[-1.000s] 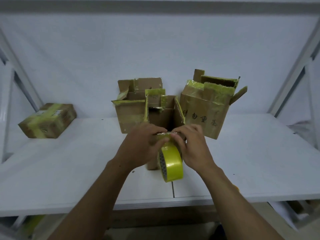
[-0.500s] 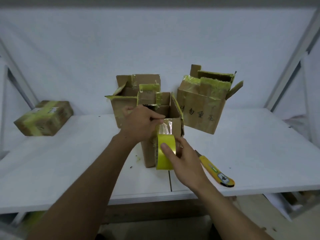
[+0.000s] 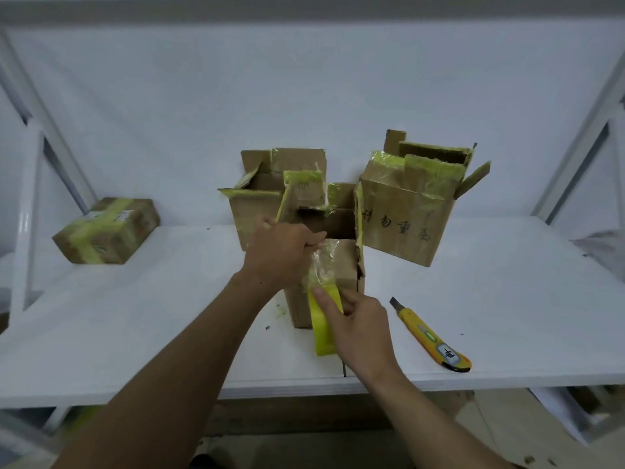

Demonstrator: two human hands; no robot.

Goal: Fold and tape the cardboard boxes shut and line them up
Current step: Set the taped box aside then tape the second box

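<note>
Yellow and glossy, the tape roll (image 3: 321,336) stands on edge in front of the nearest cardboard box (image 3: 348,269), a flat-faced ring seen almost side-on. The right hand (image 3: 363,333) grips it, thumb laid along its outer band and fingers curled behind. From the roll a strip of tape (image 3: 321,265) runs up the box's front wall; pulled off, it looks thin, nearly clear and crinkled, catching the light. The left hand (image 3: 282,253) is closed at the box's upper front edge, fingers curled tight on the strip's free end. This box is tall and narrow, of plain brown corrugated board. Its top flaps stand up, edged with ragged remnants of old yellow tape. It stands on the smooth white bench (image 3: 135,316), towards the front edge. Just behind it to the left is a second open box (image 3: 253,218), flaps splayed and likewise fringed with torn tape. Just beside it to the right is a wider open box (image 3: 402,225) with dark handwritten characters across its front. Well apart at the far left lies a squat sealed box (image 3: 108,231), banded with yellow tape and carrying a pale label on top. On the bench to the right of the right hand lies a utility knife (image 3: 431,336), a slim yellow plastic body with a short grey blade showing at its far end. Small flecks of debris dot the bench near the front box.
</note>
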